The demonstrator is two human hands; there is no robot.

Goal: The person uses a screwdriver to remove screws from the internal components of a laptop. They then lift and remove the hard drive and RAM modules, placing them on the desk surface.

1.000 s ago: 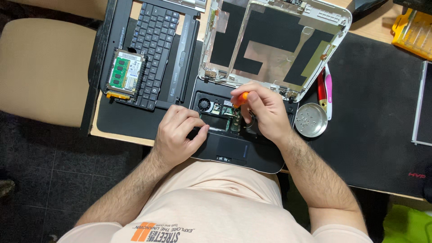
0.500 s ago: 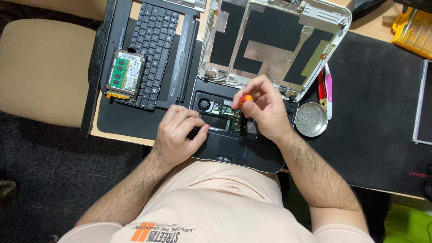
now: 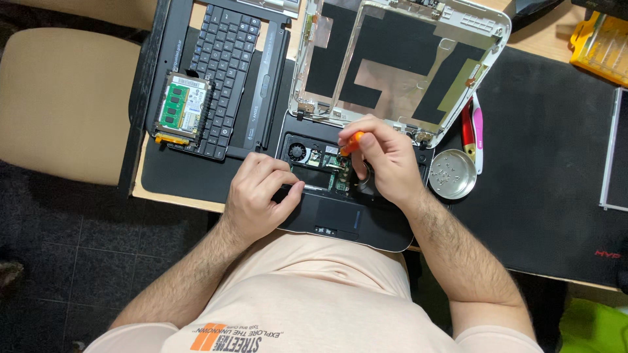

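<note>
An opened small laptop base (image 3: 340, 216) lies in front of me, its circuit board and fan (image 3: 298, 153) exposed. My right hand (image 3: 386, 160) is closed around an orange-handled screwdriver (image 3: 351, 142), tip down on the board. My left hand (image 3: 261, 196) rests on the base's left side with fingers curled, pressing on it. The laptop's white lid shell (image 3: 399, 62), stripped of its screen, lies open just behind my hands.
A detached black keyboard (image 3: 226, 72) lies at the left with a drive and green memory module (image 3: 180, 111) on it. A round metal dish (image 3: 451, 173) with screws sits right of the base, beside red and pink tools (image 3: 472, 134). A yellow case (image 3: 598, 46) sits far right.
My right hand has shifted the screwdriver slightly on the board. My left hand stays in place on the base.
</note>
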